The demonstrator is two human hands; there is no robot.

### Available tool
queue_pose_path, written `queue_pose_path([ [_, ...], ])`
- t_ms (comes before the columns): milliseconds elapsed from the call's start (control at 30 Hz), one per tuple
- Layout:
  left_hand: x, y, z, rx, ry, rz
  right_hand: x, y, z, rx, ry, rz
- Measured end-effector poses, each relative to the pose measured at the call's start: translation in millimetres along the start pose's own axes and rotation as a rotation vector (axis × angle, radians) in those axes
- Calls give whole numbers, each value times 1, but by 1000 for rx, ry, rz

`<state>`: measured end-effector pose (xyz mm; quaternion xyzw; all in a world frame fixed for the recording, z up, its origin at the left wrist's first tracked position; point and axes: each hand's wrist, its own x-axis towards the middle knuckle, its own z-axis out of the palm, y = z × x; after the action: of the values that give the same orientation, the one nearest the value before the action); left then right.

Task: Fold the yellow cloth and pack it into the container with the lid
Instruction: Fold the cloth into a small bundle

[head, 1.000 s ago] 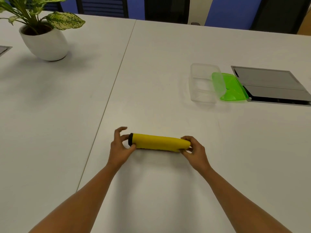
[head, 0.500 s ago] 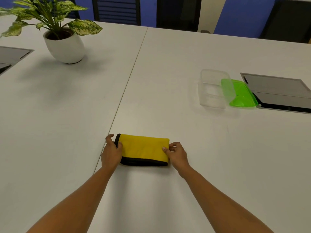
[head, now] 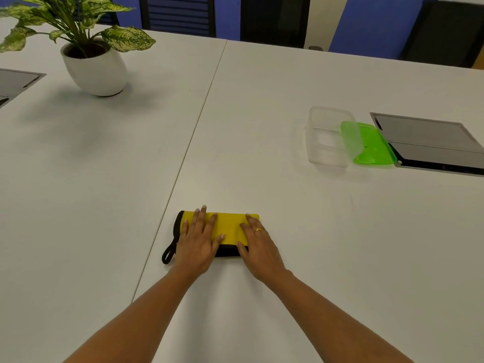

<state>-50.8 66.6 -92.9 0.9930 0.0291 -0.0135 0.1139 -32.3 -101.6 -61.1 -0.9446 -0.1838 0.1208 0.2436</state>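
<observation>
The yellow cloth [head: 228, 227], edged in black with a small black loop at its left corner, lies folded into a small rectangle on the white table near me. My left hand [head: 198, 242] presses flat on its left half with straight fingers. My right hand [head: 258, 243], a ring on one finger, presses flat on its right half. Far to the right stands the clear plastic container [head: 328, 137], open, with its green lid [head: 369, 145] leaning against its right side.
A potted plant in a white pot [head: 94, 66] stands at the back left. Grey cable hatches are set into the table at the far right [head: 429, 142] and far left [head: 15, 82]. A seam [head: 193, 132] runs between the two tabletops. Chairs stand behind the table.
The cloth went from a raised fold held at both ends to a flat rectangle on the table. Both hands moved from its ends onto its top, palms down.
</observation>
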Motion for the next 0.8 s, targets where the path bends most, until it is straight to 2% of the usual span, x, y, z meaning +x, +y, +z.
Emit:
queue_pose_path([
  [133, -1, -10, 14, 7, -72, 23, -4, 4, 11, -68, -75, -16],
  [333, 10, -16, 15, -7, -45, 77, -3, 14, 22, -133, -142, -23],
  [800, 30, -19, 8, 10, -84, 122, 15, 3, 27, -146, -133, 48],
])
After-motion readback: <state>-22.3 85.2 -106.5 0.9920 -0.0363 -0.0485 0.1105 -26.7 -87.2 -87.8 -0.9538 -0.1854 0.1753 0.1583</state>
